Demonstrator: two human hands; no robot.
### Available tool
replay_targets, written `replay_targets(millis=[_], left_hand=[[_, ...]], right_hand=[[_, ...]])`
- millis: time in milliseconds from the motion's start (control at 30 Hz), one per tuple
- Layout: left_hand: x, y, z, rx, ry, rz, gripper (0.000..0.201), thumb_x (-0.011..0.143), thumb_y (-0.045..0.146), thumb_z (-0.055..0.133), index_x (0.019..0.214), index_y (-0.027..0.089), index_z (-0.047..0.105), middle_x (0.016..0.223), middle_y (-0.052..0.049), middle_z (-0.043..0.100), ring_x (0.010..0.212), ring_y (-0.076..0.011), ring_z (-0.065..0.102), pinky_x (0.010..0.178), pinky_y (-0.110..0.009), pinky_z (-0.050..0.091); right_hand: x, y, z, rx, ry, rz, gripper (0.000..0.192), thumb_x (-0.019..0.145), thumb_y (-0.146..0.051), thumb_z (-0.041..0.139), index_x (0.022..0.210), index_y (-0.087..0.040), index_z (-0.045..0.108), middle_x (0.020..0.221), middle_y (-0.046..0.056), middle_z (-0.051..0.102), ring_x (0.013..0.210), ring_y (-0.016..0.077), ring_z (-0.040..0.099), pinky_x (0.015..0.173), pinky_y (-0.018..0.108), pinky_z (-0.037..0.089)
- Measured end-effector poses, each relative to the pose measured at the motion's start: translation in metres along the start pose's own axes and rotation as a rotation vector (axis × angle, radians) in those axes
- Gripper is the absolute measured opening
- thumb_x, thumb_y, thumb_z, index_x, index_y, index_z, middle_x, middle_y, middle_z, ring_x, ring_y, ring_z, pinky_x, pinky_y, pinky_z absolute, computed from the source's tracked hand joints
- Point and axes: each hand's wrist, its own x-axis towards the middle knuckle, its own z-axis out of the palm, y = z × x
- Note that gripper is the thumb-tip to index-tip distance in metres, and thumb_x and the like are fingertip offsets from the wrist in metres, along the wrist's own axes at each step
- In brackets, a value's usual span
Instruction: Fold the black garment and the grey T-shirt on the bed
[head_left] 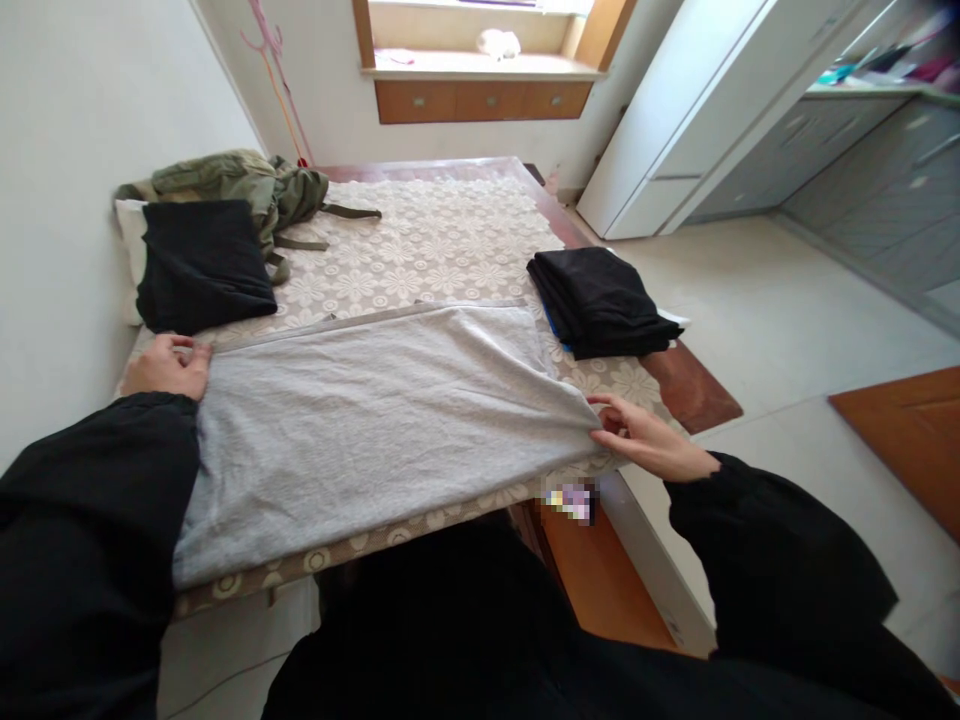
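A light grey cloth garment, folded lengthwise, lies across the near part of the table; I cannot tell its exact kind. At its far left corner my left hand has its fingers closed on the edge. My right hand pinches the right end, drawing the fabric there into a point. A folded black garment sits just beyond my left hand. Past the right end rests a stack of folded black clothes, with a bit of blue showing under it.
An olive green backpack lies at the back left against the wall. A floral lace tablecloth covers the table. Below the near edge, an open drawer juts out on the right. A white fridge stands behind.
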Motion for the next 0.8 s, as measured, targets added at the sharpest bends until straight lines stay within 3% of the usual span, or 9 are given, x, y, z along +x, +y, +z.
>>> replay_targets(millis=[100,200,267,400,500,567,667,800], left_hand=[[0.004,-0.014,-0.008,-0.057,-0.045,-0.029,0.067,0.091,0.049,0.063,0.144,0.009,0.054,0.111,-0.008,0.08,0.093,-0.0209,0.07,0.096,-0.037,0.058],[-0.016,-0.034,-0.025,-0.071,-0.088,0.004,0.08,0.086,0.05,0.066,0.153,0.014,0.042,0.12,-0.006,0.078,0.086,-0.0184,0.07,0.092,-0.033,0.057],[-0.05,-0.046,-0.04,-0.051,-0.139,0.046,0.067,0.085,0.055,0.059,0.143,0.022,0.052,0.118,-0.003,0.077,0.082,-0.0181,0.07,0.086,-0.031,0.056],[-0.144,-0.063,-0.058,-0.083,-0.249,-0.036,0.054,0.079,0.068,0.046,0.118,0.033,0.059,0.098,-0.001,0.077,0.076,-0.0256,0.072,0.077,-0.037,0.055],[-0.202,-0.078,-0.059,-0.182,-0.272,-0.158,0.05,0.071,0.077,0.045,0.103,0.04,0.055,0.087,0.001,0.075,0.069,-0.031,0.071,0.074,-0.044,0.055],[-0.226,-0.09,-0.056,-0.231,-0.239,-0.236,0.049,0.068,0.08,0.047,0.1,0.044,0.053,0.085,0.002,0.074,0.068,-0.0333,0.072,0.073,-0.047,0.055],[-0.243,-0.105,-0.05,-0.297,-0.21,-0.297,0.049,0.065,0.08,0.052,0.099,0.045,0.053,0.085,0.002,0.074,0.071,-0.0351,0.073,0.073,-0.05,0.055],[-0.245,-0.107,-0.045,-0.488,-0.184,-0.231,0.053,0.068,0.076,0.056,0.107,0.041,0.052,0.112,-0.004,0.076,0.092,-0.0343,0.078,0.072,-0.046,0.061]], right_hand=[[0.013,-0.026,-0.024,-0.236,0.093,-0.12,0.046,0.09,-0.047,0.061,0.127,-0.021,0.067,0.083,0.004,0.072,0.071,0.0231,0.069,0.07,0.035,0.053],[0.05,-0.06,-0.04,-0.385,0.11,-0.194,0.034,0.098,-0.043,0.053,0.117,-0.024,0.073,0.088,0.006,0.076,0.078,0.0232,0.072,0.075,0.034,0.054],[0.09,-0.08,-0.041,-0.517,0.098,-0.176,0.033,0.1,-0.039,0.051,0.118,-0.024,0.075,0.095,0.007,0.079,0.087,0.0256,0.075,0.081,0.035,0.055],[0.179,-0.105,-0.03,-0.772,0.062,0.001,0.037,0.098,-0.037,0.059,0.126,-0.02,0.075,0.119,0.015,0.079,0.11,0.0328,0.074,0.091,0.039,0.056],[0.222,-0.105,-0.022,-0.803,0.011,0.07,0.039,0.095,-0.038,0.064,0.128,-0.02,0.075,0.126,0.015,0.077,0.113,0.0314,0.074,0.093,0.038,0.057],[0.235,-0.099,-0.019,-0.804,0.033,0.119,0.044,0.092,-0.042,0.07,0.129,-0.02,0.073,0.128,0.017,0.075,0.111,0.0323,0.074,0.091,0.039,0.058],[0.242,-0.087,-0.017,-0.766,0.041,0.142,0.044,0.088,-0.042,0.076,0.124,-0.018,0.074,0.125,0.016,0.075,0.108,0.0303,0.073,0.087,0.036,0.058],[0.248,-0.079,-0.022,-0.709,0.049,0.055,0.02,0.092,-0.026,0.068,0.108,-0.021,0.078,0.117,0.01,0.077,0.11,0.0263,0.071,0.089,0.031,0.055]])
